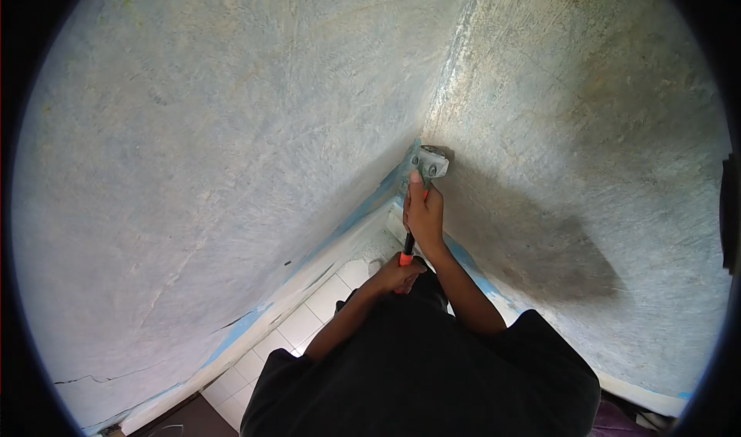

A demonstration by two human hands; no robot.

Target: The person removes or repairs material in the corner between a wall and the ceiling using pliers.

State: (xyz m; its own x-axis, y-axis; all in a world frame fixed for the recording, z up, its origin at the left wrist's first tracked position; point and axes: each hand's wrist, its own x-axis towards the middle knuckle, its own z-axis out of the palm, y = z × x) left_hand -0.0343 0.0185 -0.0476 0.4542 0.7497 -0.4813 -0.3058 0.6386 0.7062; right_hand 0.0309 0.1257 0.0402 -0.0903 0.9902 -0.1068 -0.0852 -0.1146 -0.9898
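Note:
A scraper [429, 161] with a grey metal head and a red and black handle is pressed against the right wall, close to the corner. My right hand [424, 213] grips the handle just below the head, with a finger laid on the head's back. My left hand [396, 273] is closed around the lower end of the handle, where the red grip shows. Both forearms reach forward from my black sleeves.
Two rough scraped walls meet in a corner [441, 97], with blue paint left along their bases. A white skirting [309, 271] runs below the left wall. White floor tiles [305, 321] lie underneath. A crack [100, 375] marks the lower left wall.

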